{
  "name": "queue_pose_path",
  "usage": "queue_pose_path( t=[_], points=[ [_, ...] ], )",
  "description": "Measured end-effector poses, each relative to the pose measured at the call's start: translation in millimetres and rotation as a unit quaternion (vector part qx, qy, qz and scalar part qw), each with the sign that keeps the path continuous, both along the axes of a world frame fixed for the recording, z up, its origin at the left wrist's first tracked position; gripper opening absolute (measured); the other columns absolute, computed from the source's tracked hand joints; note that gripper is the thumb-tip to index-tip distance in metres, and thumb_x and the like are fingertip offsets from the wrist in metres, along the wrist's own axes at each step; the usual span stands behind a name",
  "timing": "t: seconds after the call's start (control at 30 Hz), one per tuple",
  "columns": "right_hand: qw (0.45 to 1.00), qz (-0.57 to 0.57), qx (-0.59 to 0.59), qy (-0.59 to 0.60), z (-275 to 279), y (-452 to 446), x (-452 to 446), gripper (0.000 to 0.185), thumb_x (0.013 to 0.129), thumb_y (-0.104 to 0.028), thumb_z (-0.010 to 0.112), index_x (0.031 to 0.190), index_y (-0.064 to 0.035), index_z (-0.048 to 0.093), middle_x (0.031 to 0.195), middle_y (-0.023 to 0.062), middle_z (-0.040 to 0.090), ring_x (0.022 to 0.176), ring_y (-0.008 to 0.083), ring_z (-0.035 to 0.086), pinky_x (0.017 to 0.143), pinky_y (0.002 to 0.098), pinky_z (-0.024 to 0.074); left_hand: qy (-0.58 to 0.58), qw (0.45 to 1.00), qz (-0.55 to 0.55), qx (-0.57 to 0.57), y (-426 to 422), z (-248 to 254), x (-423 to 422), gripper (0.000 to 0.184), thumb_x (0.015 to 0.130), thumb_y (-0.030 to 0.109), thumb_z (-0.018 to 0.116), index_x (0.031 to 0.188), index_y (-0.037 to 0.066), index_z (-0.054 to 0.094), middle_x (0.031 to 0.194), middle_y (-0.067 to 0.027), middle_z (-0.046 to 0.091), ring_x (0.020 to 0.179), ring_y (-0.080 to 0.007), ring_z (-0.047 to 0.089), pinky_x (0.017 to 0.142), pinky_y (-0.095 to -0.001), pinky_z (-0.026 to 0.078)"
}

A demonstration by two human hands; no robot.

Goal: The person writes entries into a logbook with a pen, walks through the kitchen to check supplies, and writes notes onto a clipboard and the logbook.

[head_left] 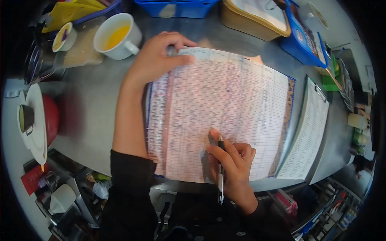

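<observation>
An open ledger book (225, 104) lies on the metal table, its ruled pages filled with handwritten rows and columns. My left hand (155, 58) is at its upper left corner, the thumb pressed on the page and the fingers around the top edge. Over the lower middle of the page, my right hand (233, 160) is closed around a pen (220, 172). The pen has a black and clear barrel and points up the page, while the index fingertip rests on or just above the writing. I cannot tell whether the fingertip touches the paper.
A white cup (116, 36) with yellow liquid stands at upper left, beside a small tub (64, 37). Blue (301, 40) and tan (257, 20) containers line the back. On the right lies a clipboard (307, 136) with a printed list; a red bowl (50, 120) is left.
</observation>
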State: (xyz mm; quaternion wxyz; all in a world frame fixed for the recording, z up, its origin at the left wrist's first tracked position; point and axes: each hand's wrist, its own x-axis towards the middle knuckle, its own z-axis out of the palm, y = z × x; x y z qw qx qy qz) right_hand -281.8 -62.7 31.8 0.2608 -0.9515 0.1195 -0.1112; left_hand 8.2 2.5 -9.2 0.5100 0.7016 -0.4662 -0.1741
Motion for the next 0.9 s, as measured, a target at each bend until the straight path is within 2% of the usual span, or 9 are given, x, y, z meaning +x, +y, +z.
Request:
queue_pose_path(
  t=[0.33, 0.4, 0.43, 0.5, 0.53, 0.63, 0.7, 0.83, 0.9],
  points=[
    [0.992, -0.103, -0.011, -0.071, -17, -36, -40, 0.034, 0.063, 0.003, 0.072, 0.095, -0.006, 0.064, 0.112, 0.01, 0.066, 0.078, 0.0213, 0.051, 0.076, 0.0307, 0.0371, 0.013, 0.999, 0.028, 0.032, -2, 4, -5, 0.028, 0.072, 0.011, 0.074, 0.067, 0.005, 0.046, 0.103, -0.0066, 0.068, 0.096, -0.0182, 0.05, 0.091, -0.0319, 0.035],
    [0.988, -0.116, -0.061, -0.08, -16, -48, -44, 0.02, 0.078, -0.011, 0.067, 0.097, -0.0039, 0.063, 0.1, 0.0094, 0.067, 0.075, 0.0186, 0.051, 0.072, 0.0289, 0.0382, 0.055, 0.998, 0.031, 0.018, -2, 2, -5, 0.029, 0.071, 0.011, 0.073, 0.066, 0.005, 0.045, 0.104, -0.0075, 0.067, 0.098, -0.0183, 0.05, 0.092, -0.0328, 0.034],
    [0.988, -0.116, -0.064, -0.079, -16, -53, -47, 0.02, 0.078, -0.011, 0.067, 0.097, -0.0039, 0.063, 0.1, 0.0094, 0.067, 0.075, 0.0186, 0.051, 0.072, 0.0289, 0.0382, 0.057, 0.998, 0.03, 0.015, -3, 2, -6, 0.029, 0.071, 0.011, 0.073, 0.066, 0.005, 0.045, 0.104, -0.0075, 0.067, 0.098, -0.0183, 0.05, 0.092, -0.0328, 0.034],
    [0.937, -0.196, 0.221, -0.188, -15, -64, -51, 0.031, 0.093, -0.029, 0.052, 0.098, -0.0016, 0.063, 0.085, 0.0089, 0.061, 0.071, 0.0155, 0.05, 0.067, 0.0275, 0.0385, 0.055, 0.998, 0.031, 0.024, -3, 3, -6, 0.031, 0.071, 0.011, 0.073, 0.065, 0.005, 0.044, 0.104, -0.0087, 0.067, 0.099, -0.0184, 0.05, 0.094, -0.0329, 0.034],
    [0.912, -0.214, 0.276, -0.215, -12, -73, -46, 0.047, 0.097, -0.039, 0.037, 0.102, 0.0014, 0.061, 0.077, 0.0075, 0.054, 0.07, 0.0134, 0.049, 0.064, 0.0277, 0.0386, 0.057, 0.998, 0.031, 0.021, -3, 3, -5, 0.031, 0.071, 0.011, 0.073, 0.065, 0.005, 0.044, 0.104, -0.0087, 0.067, 0.099, -0.0184, 0.05, 0.094, -0.0329, 0.034],
    [0.844, -0.205, 0.431, -0.244, -2, -90, -32, 0.022, 0.091, -0.018, 0.056, 0.098, 0.0038, 0.055, 0.082, 0.0107, 0.059, 0.066, 0.0107, 0.051, 0.059, 0.0233, 0.0402, 0.054, 0.998, 0.031, 0.026, -4, 3, -5, 0.032, 0.071, 0.011, 0.073, 0.065, 0.006, 0.043, 0.104, -0.0089, 0.066, 0.1, -0.0182, 0.05, 0.094, -0.0335, 0.034],
    [0.848, -0.198, 0.431, -0.235, -13, -96, -27, 0.013, 0.087, -0.008, 0.06, 0.091, 0.0023, 0.055, 0.079, 0.0105, 0.06, 0.063, 0.0099, 0.053, 0.058, 0.0219, 0.0408, 0.045, 0.998, 0.038, 0.036, -3, 3, -5, 0.032, 0.072, 0.011, 0.073, 0.065, 0.006, 0.042, 0.104, -0.0087, 0.066, 0.101, -0.0184, 0.05, 0.095, -0.034, 0.033],
    [0.842, -0.217, 0.443, -0.22, -25, -103, -32, 0.018, 0.077, 0.009, 0.067, 0.075, -0.0014, 0.053, 0.064, 0.0073, 0.06, 0.055, 0.0089, 0.055, 0.052, 0.0205, 0.0419, 0.061, 0.997, 0.037, 0.033, -2, 2, -5, 0.032, 0.072, 0.011, 0.073, 0.064, 0.007, 0.041, 0.104, -0.0088, 0.066, 0.102, -0.0184, 0.05, 0.097, -0.0346, 0.032],
    [0.852, -0.255, 0.405, -0.211, -25, -99, -30, 0.022, 0.078, 0.007, 0.067, 0.066, -0.0025, 0.051, 0.056, 0.0039, 0.057, 0.049, 0.0074, 0.051, 0.048, 0.0195, 0.0383, 0.033, 0.998, 0.021, 0.054, -1, 1, -2, 0.031, 0.075, 0.006, 0.071, 0.069, 0.007, 0.04, 0.11, -0.0126, 0.061, 0.101, -0.0149, 0.05, 0.091, -0.0285, 0.038]
  ],
)
